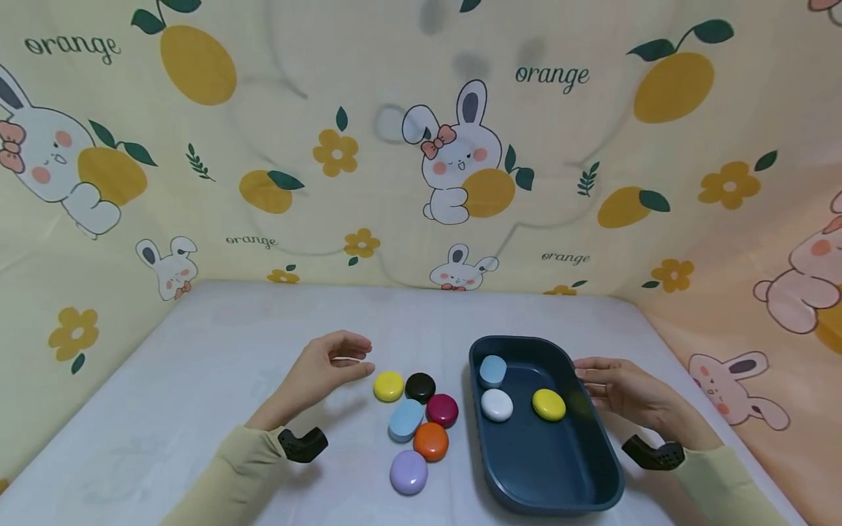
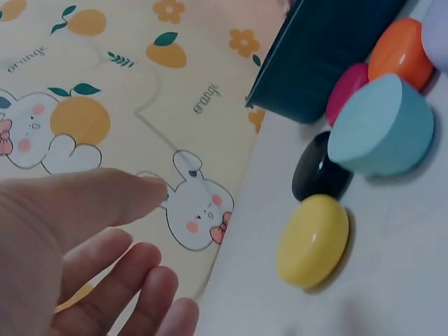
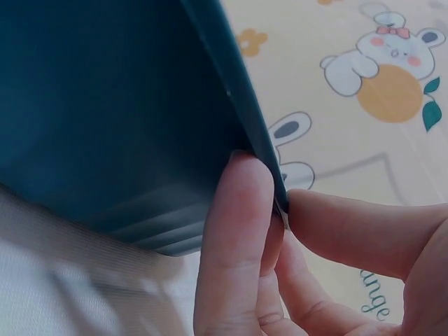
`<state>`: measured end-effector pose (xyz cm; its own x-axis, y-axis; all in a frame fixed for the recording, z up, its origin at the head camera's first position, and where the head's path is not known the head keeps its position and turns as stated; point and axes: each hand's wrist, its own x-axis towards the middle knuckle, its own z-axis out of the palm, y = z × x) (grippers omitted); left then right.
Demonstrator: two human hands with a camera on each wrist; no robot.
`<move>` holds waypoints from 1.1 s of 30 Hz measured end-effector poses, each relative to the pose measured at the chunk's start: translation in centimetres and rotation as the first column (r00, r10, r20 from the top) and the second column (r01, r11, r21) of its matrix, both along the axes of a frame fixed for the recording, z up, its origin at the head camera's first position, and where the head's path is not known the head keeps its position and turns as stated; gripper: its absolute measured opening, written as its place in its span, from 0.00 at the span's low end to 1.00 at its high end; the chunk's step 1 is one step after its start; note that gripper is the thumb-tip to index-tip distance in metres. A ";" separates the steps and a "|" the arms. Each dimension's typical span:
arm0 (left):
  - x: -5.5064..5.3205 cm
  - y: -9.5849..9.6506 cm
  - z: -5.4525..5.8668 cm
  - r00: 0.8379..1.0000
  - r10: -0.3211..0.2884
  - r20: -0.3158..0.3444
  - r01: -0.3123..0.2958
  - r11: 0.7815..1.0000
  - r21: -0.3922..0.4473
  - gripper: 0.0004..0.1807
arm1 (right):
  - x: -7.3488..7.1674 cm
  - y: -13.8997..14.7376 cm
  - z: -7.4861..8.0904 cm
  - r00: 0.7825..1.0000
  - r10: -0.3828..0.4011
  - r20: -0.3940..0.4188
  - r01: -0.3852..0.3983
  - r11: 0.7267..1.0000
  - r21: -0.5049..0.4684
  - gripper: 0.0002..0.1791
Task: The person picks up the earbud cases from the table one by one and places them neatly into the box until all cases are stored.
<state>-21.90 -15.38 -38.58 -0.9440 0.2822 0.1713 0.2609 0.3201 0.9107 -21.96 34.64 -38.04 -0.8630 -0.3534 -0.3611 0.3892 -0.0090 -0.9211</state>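
My left hand [image 1: 329, 363] hovers left of a cluster of glossy rounded pieces, its thumb and loosely bent fingers apart with nothing between them. Nearest to it is a yellow piece [image 1: 389, 386], beside a black one [image 1: 420, 387]. Dark red [image 1: 442, 410], light blue [image 1: 406, 421], orange [image 1: 430, 442] and lilac [image 1: 408, 472] pieces lie close by. At the right, my right hand [image 1: 634, 394] holds the edge of a dark blue tray [image 1: 549, 486], forefinger [image 3: 238, 210] against its wall and thumb [image 3: 350, 227] at the rim.
Inside the tray lie a light blue piece [image 1: 492, 372], a white one [image 1: 496, 405] and another yellow one [image 1: 549, 405]. A white cloth [image 1: 217, 351] covers the table. Behind and at the sides hangs a curtain [image 1: 381, 73] printed with rabbits and oranges.
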 end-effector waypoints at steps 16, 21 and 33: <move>-1.0 -0.8 -1.8 0.994 -0.004 0.109 0.008 0.999 -0.038 0.22 | -0.1 0.2 -0.3 1.000 0.015 0.011 -0.015 0.999 -0.035 0.10; -1.2 -0.5 -2.7 0.993 0.003 0.117 0.003 0.999 -0.052 0.24 | -0.1 0.2 -0.2 1.000 0.015 0.017 -0.014 0.999 -0.044 0.11; -1.0 1.0 -4.0 0.999 -0.008 0.053 0.012 0.996 -0.085 0.27 | -0.1 0.2 -0.2 1.000 0.021 0.014 -0.021 0.999 -0.049 0.11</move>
